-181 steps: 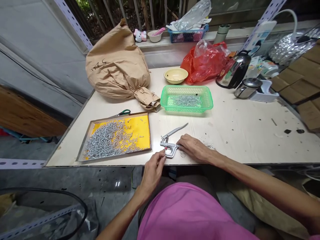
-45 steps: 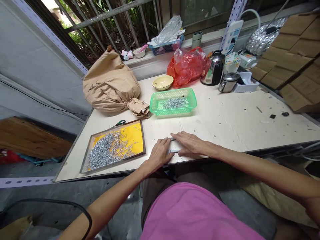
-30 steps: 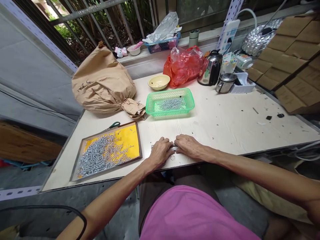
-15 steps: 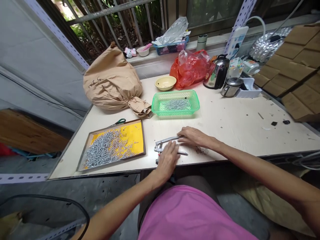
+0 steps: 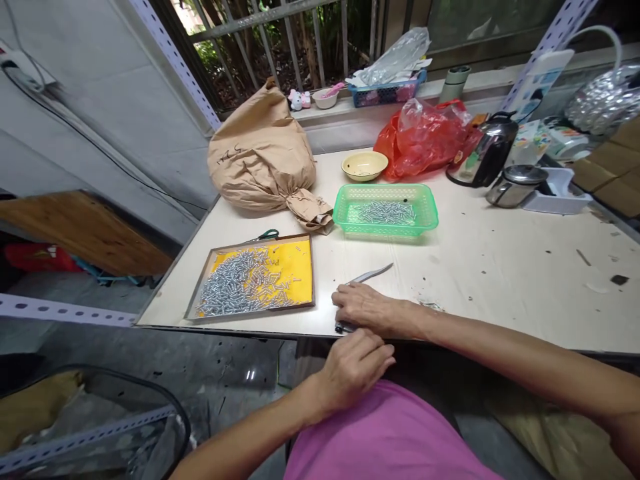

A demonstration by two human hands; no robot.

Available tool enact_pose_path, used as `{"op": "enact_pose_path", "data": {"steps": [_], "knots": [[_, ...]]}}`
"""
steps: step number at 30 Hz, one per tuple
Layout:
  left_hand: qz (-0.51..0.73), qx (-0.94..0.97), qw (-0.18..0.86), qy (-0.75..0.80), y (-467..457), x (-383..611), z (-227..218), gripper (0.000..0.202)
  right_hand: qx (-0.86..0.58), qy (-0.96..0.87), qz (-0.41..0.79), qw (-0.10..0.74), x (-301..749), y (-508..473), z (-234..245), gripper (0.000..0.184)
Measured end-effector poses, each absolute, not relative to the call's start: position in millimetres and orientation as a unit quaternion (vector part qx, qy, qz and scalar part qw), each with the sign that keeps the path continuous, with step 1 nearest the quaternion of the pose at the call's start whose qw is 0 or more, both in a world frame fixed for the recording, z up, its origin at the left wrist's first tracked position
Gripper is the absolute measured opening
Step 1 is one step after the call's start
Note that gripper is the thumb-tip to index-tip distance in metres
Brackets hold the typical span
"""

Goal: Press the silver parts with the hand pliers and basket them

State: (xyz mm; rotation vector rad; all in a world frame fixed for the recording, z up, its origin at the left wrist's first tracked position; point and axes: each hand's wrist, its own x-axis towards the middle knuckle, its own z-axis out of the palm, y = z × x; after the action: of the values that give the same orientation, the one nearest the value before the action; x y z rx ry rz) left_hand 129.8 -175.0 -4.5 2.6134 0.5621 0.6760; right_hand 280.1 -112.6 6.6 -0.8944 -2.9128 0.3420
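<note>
My right hand [image 5: 367,308] is closed over a plier-like metal hand tool at the table's front edge. One long grey handle [image 5: 373,273] of it sticks out past the fingers to the upper right. A small dark end shows below the hand; the rest is covered. Just in front of the edge, my left hand [image 5: 356,367] has its fingers curled, close below the right. What it holds, if anything, is hidden. To the left, a shallow tray [image 5: 313,270] with a yellow bottom carries a heap of small silvery metal pins [image 5: 233,287].
Behind my hands stands a green basket [image 5: 385,230] with more metal pins. Scissors [image 5: 270,235] lie behind the tray. A brown paper sack [image 5: 263,157], a yellow bowl [image 5: 364,175], a red plastic bag [image 5: 420,143] and a kettle [image 5: 487,153] line the back.
My left hand has left the tool and come down in front of the table edge. My right hand has moved from a handle onto the tool's body. The view has swung left.
</note>
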Motion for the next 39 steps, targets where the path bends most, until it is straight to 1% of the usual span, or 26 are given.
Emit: {"op": "enact_pose_path", "data": {"steps": [2,4,6,9,10,12,14,16,18,20,22,24,25,28,30,32,34,36,39], "knots": [[0.279,0.909,0.139,0.277,-159.1,104.7,6.7,0.020,-0.275,-0.953,0.110,0.061,272.9,-116.9,0.0,0.010],[0.287,0.870,0.077,0.393,-132.4,79.1,14.9,0.022,-0.271,-0.952,0.117,0.083,268.6,-118.1,-7.2,0.010],[0.256,0.842,0.037,0.473,-102.5,57.5,18.5,0.024,-0.280,-0.941,0.147,0.119,265.7,-117.2,-11.5,0.013],[0.153,0.847,0.023,0.509,-67.7,39.3,14.8,0.023,-0.335,-0.891,0.200,0.232,268.0,-108.4,-4.2,0.021],[0.117,0.852,0.025,0.509,-60.2,36.9,11.6,0.022,-0.363,-0.868,0.197,0.276,272.0,-102.0,3.1,0.022],[0.065,0.862,0.031,0.502,-50.5,35.3,4.0,0.022,-0.431,-0.820,0.150,0.345,285.2,-83.8,24.6,0.022],[0.043,0.870,0.035,0.491,-44.2,35.2,-3.6,0.023,-0.514,-0.773,0.068,0.366,303.0,-62.8,50.4,0.021],[0.041,0.873,0.035,0.485,-38.4,34.7,-9.4,0.025,-0.595,-0.729,-0.017,0.338,319.7,-47.4,71.8,0.026],[0.045,0.870,0.035,0.490,-32.6,34.4,-11.4,0.025,-0.632,-0.715,-0.051,0.296,329.9,-45.3,81.1,0.035],[0.051,0.864,0.043,0.499,-29.4,36.0,-7.5,0.025,-0.614,-0.746,-0.012,0.257,332.4,-59.1,75.4,0.033],[0.077,0.852,0.067,0.514,-32.8,40.9,2.6,0.022,-0.575,-0.785,0.066,0.223,330.8,-84.8,57.8,0.027],[0.122,0.819,0.141,0.542,-44.7,49.9,16.5,0.017,-0.553,-0.800,0.136,0.190,329.1,-115.1,35.5,0.026],[0.141,0.789,0.206,0.562,-53.2,55.9,23.2,0.015,-0.550,-0.801,0.162,0.171,328.8,-129.4,24.8,0.026],[0.142,0.639,0.462,0.598,-82.8,76.7,34.7,0.018,-0.553,-0.800,0.200,0.116,329.7,-161.3,0.1,0.027],[0.138,0.546,0.566,0.602,-100.2,88.5,32.1,0.023,-0.565,-0.796,0.197,0.091,329.6,-171.5,-9.1,0.024],[0.137,0.494,0.614,0.600,-112.0,96.2,23.2,0.027,-0.577,-0.793,0.181,0.072,328.3,-175.3,-13.0,0.022],[0.135,0.466,0.638,0.598,-117.1,100.6,12.4,0.030,-0.586,-0.791,0.167,0.056,326.4,-176.1,-13.2,0.022],[0.136,0.447,0.651,0.599,-117.2,103.4,3.2,0.032,-0.590,-0.790,0.160,0.048,325.0,-176.6,-12.2,0.022],[0.124,0.439,0.652,0.606,-113.3,107.1,-3.8,0.029,-0.591,-0.790,0.152,0.057,324.6,-177.9,-12.2,0.021]]}}
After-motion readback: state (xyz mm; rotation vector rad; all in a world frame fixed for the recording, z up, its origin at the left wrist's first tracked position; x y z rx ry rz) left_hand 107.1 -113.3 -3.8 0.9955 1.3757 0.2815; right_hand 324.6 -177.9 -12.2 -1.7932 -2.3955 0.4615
